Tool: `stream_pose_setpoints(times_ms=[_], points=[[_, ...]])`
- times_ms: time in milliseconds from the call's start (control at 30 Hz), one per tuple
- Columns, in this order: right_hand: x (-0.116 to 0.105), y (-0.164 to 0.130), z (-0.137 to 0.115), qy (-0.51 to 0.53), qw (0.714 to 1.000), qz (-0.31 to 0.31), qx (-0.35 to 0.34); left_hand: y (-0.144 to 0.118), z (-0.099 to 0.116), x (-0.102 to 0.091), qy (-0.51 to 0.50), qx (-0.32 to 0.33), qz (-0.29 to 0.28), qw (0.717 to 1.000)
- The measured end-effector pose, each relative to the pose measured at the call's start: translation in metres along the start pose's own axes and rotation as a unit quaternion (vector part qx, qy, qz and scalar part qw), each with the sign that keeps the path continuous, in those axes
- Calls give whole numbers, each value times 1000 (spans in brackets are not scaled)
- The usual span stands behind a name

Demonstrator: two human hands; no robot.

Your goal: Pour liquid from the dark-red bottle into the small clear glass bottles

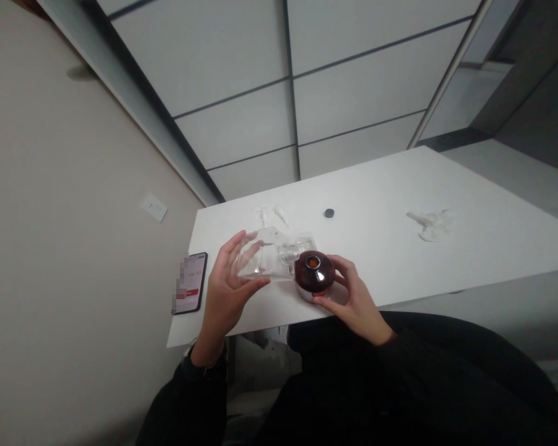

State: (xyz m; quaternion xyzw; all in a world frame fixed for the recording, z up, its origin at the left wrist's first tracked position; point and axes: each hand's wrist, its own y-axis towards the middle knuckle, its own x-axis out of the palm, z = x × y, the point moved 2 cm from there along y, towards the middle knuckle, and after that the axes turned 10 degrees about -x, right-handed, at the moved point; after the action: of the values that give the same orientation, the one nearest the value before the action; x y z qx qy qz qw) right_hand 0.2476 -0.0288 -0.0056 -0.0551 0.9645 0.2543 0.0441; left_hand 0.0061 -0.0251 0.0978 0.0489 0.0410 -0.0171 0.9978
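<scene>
My left hand grips a clear glass bottle, tilted on its side above the near part of the white table. Its neck points right at a dark red round cap with an orange spot in its hollow middle. My right hand holds that cap between thumb and fingers, just off the bottle's mouth. Whether the two parts touch is unclear.
A phone with a lit screen lies at the table's left edge. Crumpled white wrappers lie behind the bottle, another crumpled white piece to the right, and a small dark disc between them. A wall runs along the left.
</scene>
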Motion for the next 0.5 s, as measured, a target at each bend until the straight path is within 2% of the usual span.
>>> stream_pose_setpoints(times_ms=[233,500], points=[[0,1,-3,1,1000,3,-8,8,16,0,61,-22,-14,998],[0,2,-3,-2,1000,9,-1,17,28,-3,117,-9,-49,992]])
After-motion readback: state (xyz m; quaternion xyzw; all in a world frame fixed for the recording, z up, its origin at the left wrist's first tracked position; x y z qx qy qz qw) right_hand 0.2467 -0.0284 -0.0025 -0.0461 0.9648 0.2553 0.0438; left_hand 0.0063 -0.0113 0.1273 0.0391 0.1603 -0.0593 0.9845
